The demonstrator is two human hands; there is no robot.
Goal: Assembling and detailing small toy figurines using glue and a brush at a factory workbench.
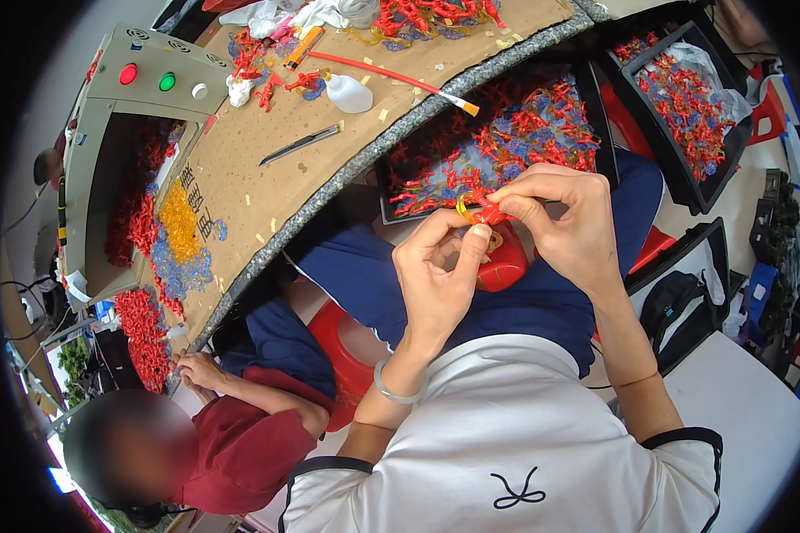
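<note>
In front of my lap I hold a small red plastic figure with a clear yellow piece at its left side. My left hand is closed, thumb and forefinger pinching the figure's lower left part. The fingertips of my right hand close on its upper right side. Fingers cover much of the figure, so I cannot tell how the yellow piece is joined. Just beyond my hands, a black tray holds many red figures with clear blue parts. A red rounded object shows below my hands.
The brown-topped workbench carries a knife, a white bottle, a red-handled brush, and yellow and blue piles. A beige machine stands left. A co-worker sits lower left. Another filled black tray is at right.
</note>
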